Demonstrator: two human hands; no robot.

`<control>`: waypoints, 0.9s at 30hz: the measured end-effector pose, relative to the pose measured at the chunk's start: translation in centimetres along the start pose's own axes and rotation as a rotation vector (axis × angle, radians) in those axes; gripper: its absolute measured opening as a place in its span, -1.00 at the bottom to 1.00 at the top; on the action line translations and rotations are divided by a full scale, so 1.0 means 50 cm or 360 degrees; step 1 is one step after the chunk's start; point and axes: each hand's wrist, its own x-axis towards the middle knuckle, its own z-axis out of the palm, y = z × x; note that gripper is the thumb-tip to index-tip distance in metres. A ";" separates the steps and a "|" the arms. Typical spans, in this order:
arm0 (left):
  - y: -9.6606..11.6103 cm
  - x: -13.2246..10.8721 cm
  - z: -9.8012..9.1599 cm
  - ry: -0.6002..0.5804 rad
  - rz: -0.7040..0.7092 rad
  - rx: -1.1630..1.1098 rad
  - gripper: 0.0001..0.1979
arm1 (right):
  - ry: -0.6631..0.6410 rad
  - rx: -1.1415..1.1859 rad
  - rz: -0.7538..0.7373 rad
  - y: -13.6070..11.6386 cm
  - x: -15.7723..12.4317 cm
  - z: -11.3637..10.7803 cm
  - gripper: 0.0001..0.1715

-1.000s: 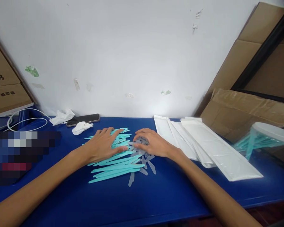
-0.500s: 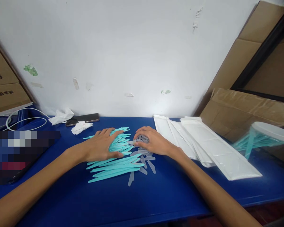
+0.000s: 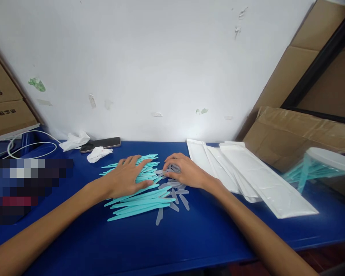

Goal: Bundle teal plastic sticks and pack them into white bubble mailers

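My left hand (image 3: 126, 177) lies palm down with fingers spread over a heap of slim turquoise sticks (image 3: 145, 200) that look like eyebrow razors. The sticks lie roughly side by side, their tapered ends pointing left; my palm hides part of the heap. My right hand (image 3: 185, 170) curls its fingers and thumb round a cluster of small translucent grey blade-shaped pieces (image 3: 172, 168). More grey pieces (image 3: 184, 202) are scattered just below that hand, some touching the right ends of the sticks.
White padded sleeves (image 3: 258, 176) overlap to the right on the blue table (image 3: 189, 245). Beyond them is a clear tub (image 3: 310, 170) of turquoise sticks by a cardboard box (image 3: 299, 134). A phone (image 3: 103, 144), crumpled tissues (image 3: 99, 154) and a white cable (image 3: 43, 143) lie back left.
My left hand has slid slightly left and up, and a few turquoise sticks now stick out further on its left side. My right hand stays almost still round the grey pieces.
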 end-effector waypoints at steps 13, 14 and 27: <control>0.010 -0.001 0.004 -0.0026 -0.0008 -0.0055 -0.12 | -0.0022 -0.0015 0.0059 0.009 0.000 0.001 -0.76; 0.011 0.001 0.007 0.0001 -0.0020 -0.0052 -0.11 | -0.0018 -0.0011 0.0060 0.009 0.000 -0.001 -0.76; 0.001 -0.001 -0.013 -0.0072 0.0021 -0.0115 -0.12 | -0.0275 0.0066 0.0144 0.012 -0.004 -0.018 -0.25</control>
